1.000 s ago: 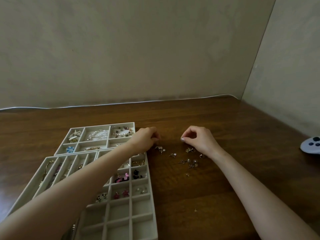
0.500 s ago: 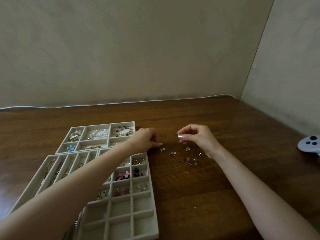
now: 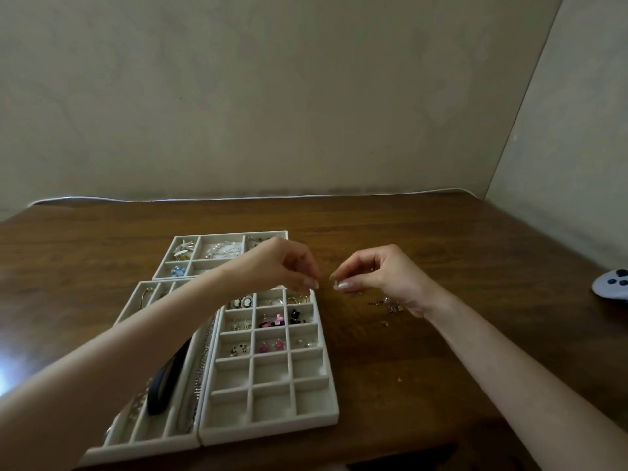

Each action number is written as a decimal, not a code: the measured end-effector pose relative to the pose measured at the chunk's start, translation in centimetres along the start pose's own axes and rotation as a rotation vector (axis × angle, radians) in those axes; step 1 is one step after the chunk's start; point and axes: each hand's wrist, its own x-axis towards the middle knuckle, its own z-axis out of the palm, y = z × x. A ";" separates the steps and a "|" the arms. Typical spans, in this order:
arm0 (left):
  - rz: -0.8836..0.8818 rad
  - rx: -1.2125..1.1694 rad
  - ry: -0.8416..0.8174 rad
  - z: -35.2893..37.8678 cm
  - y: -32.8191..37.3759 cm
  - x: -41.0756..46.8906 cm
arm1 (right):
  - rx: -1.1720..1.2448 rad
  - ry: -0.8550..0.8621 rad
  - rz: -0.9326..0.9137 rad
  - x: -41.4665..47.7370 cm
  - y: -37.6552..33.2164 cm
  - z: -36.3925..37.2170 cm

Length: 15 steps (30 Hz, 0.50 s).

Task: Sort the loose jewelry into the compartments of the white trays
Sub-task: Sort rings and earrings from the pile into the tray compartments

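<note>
On the brown wooden surface (image 3: pixel 424 239), both hands are raised a little above the wood, fingertips facing each other just off the 1 o'clock corner of the grid tray (image 3: pixel 272 430). The right hand (image 3: pixel 384 277) has its grip pinching a small pale piece (image 3: pixel 336 286) between thumb and forefinger. The left hand (image 3: pixel 282 266) has its grip curled with thumb and fingertips drawn together; I cannot tell whether anything sits between them. The two sets of fingertips are close but apart. The loose jewelry (image 3: pixel 387 305) lies in a small scatter on the wood at 3 o'clock from the grid tray's far end, partly under the right wrist. The grid tray's far rows hold pink flower studs (image 3: pixel 272 321) and other small pairs, and its near rows are bare. Touching its 9 o'clock side is a long-slot tray (image 3: pixel 142 448) with a dark band (image 3: pixel 166 385), and a far tray (image 3: pixel 231 233) sits at 11 o'clock. A white game controller (image 3: pixel 611 285) lies at the 3 o'clock edge.
</note>
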 end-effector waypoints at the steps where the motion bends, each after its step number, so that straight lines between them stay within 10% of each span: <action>1: -0.005 0.011 -0.012 0.0 0.2 -0.7 | -0.008 -0.019 -0.004 -0.4 -0.3 0.5; 15: -0.011 0.266 -0.036 0.5 0.8 -7.3 | -0.135 -0.136 -0.064 -3.2 -1.6 5.5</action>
